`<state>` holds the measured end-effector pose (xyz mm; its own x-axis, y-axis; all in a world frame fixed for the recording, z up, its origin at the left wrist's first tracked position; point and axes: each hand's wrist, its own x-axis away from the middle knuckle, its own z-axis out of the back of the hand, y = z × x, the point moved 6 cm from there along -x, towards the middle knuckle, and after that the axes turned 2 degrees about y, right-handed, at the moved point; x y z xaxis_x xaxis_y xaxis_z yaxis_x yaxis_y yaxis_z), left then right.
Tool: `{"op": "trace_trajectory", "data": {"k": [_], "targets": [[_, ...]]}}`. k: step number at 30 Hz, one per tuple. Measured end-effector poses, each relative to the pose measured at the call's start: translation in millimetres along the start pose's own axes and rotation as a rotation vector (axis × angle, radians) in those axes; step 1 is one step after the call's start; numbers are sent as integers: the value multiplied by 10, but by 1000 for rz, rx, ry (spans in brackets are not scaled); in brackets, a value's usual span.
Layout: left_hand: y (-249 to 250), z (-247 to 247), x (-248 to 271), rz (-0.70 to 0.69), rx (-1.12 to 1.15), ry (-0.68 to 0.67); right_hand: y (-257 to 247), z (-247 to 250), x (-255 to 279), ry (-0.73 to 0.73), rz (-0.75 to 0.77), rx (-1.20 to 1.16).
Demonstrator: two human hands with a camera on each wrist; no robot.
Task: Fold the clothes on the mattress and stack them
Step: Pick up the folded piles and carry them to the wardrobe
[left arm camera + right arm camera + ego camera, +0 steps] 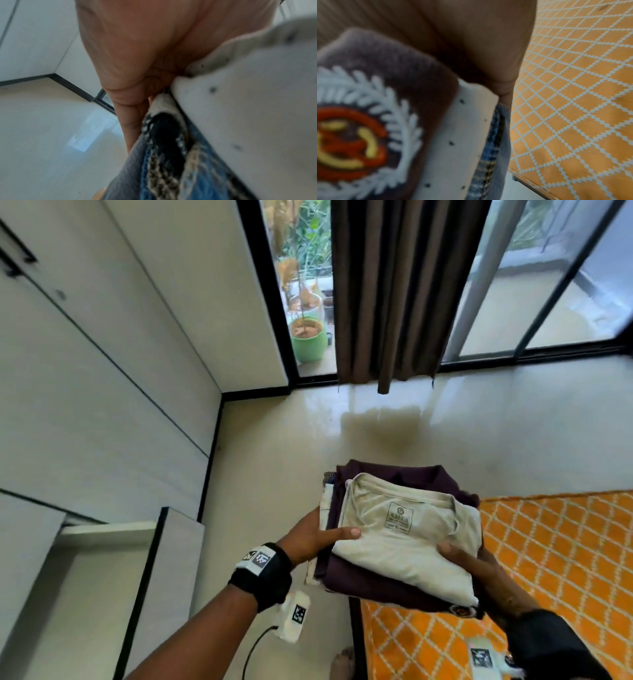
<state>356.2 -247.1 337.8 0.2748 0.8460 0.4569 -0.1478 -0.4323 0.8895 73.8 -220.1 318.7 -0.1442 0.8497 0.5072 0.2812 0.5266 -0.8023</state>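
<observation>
A stack of folded clothes [394,542] is lifted off the orange mattress [548,559], held between both hands. On top lies a cream T-shirt [407,546], under it a dark purple garment [394,474], then white dotted cloth [248,108] and blue patterned fabric [197,169]. My left hand [318,539] grips the stack's left edge, thumb on the cream shirt, fingers underneath. My right hand [479,566] grips the near right edge the same way. In the right wrist view the purple garment's embroidered crest [351,135] fills the left side.
White wardrobe panels [102,371] stand at the left, with one door [164,577] open near my left arm. Glossy pale floor [376,422] lies ahead, then a brown curtain [404,285] and glass doors. The mattress edge [356,628] runs just below the stack.
</observation>
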Motion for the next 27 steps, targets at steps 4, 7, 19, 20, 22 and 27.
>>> {"op": "trace_trajectory", "data": {"k": [4, 7, 19, 20, 22, 27], "targets": [[-232, 268, 356, 12, 23, 105, 167, -301, -106, -89, -14, 55], [-372, 456, 693, 16, 54, 192, 267, -579, -167, -161, -35, 108], [-560, 1167, 2194, -8, 141, 450, 345, -2017, 171, -420, -50, 357], [-569, 1233, 2370, -11, 141, 484, 355, -2193, 196, -445, -32, 387], [-651, 1402, 2714, -16, 142, 562, 430, -2557, 262, -502, -25, 422], [-936, 1837, 3622, -44, 228, 751, 701, -3622, 476, -696, -66, 522]]}}
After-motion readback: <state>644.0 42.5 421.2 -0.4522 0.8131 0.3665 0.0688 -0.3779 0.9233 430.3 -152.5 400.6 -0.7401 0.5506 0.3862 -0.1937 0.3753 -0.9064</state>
